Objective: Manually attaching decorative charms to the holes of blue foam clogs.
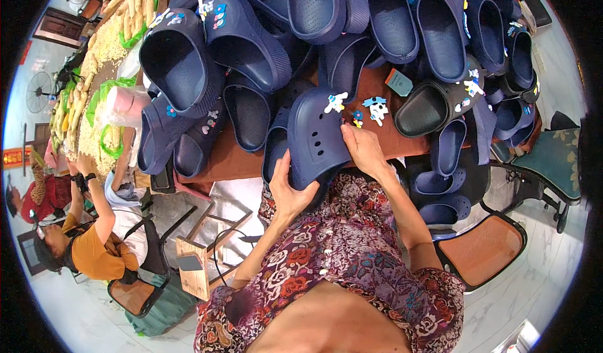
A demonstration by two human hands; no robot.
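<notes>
A navy foam clog (pixel 317 142) with holes in its upper is held in front of my body at the table edge. My left hand (pixel 290 188) grips its lower left side, thumb across the front and fingers along the edge. My right hand (pixel 364 147) holds the right side, thumb on the upper; its other fingers are mostly hidden. A white cartoon charm (pixel 336 102) sits at the top of this clog. Just right of it, small flower charms (pixel 357 118) and another white-and-blue cartoon charm (pixel 377 110) lie over the brown tabletop (pixel 384 135).
Many navy clogs (pixel 248 51) are piled across the table, with a black clog (pixel 422 109) and a teal tag (pixel 399 82) to the right. More clogs (pixel 440 210) rest on a seat below. Chairs (pixel 482 249) stand right. At left, another person (pixel 100 249) works beside piled corn (pixel 103 45).
</notes>
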